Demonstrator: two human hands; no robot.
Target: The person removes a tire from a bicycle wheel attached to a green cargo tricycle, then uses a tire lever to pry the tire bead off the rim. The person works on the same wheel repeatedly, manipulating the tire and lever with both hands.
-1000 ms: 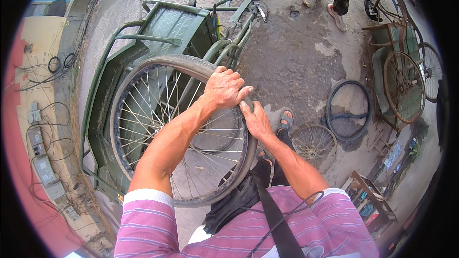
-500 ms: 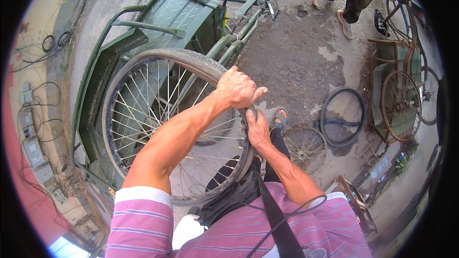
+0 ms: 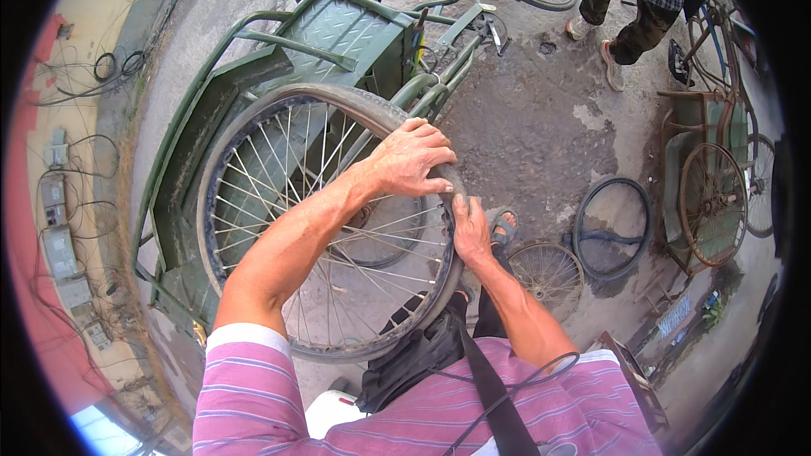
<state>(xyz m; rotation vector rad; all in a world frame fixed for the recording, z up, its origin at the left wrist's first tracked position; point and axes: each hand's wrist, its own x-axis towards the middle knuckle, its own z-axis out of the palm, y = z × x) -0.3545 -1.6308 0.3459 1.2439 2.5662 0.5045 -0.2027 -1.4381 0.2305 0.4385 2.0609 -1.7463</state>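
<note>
A spoked bicycle wheel with a dark, dusty tyre (image 3: 361,108) is tilted up in front of me, its lower edge close to my body. My left hand (image 3: 411,160) is wrapped over the tyre at its upper right, thumb toward the right. Just below, my right hand (image 3: 472,228) grips the tyre's outer side with its thumb up against it. Along the top the tyre stands a little away from the metal rim (image 3: 314,101). White-grey spokes (image 3: 269,171) run to a hub partly hidden behind my left forearm.
Behind the wheel lies a tipped green cargo tricycle (image 3: 338,29). To the right are a loose tyre (image 3: 579,232), a bare spoked wheel (image 3: 545,274) and another rusty cart (image 3: 688,160). A person (image 3: 638,13) stands at the far right. Meter boxes and cables (image 3: 61,249) line the left wall.
My left hand has rolled over the tyre, its fingers now lower and its thumb turned in. My right hand has shifted slightly right and down. The view has moved a little.
</note>
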